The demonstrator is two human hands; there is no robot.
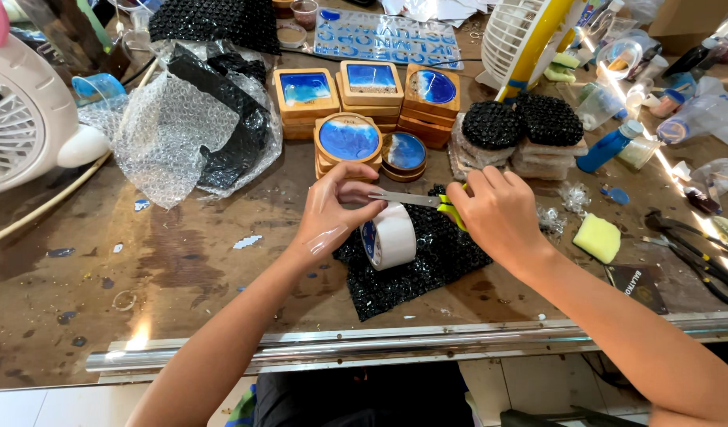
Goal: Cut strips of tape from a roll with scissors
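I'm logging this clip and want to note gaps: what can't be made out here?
- Head view: scissors, handles hidden inside right hand.
- Black bubble wrap under tape roll: what it wraps is covered.
- White fan, cut off by left edge.

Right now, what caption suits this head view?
Left hand holds white tape roll; right hand snips with yellow-handled scissors over black bubble wrap.

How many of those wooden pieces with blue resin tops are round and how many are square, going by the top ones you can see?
Square wooden pieces with blue resin tops: 2
Square wooden piece with a round blue inlay: 1
Round wooden pieces with blue resin tops: 2
Total: 5 tops in view; several sit on stacks whose lower pieces cannot be counted.
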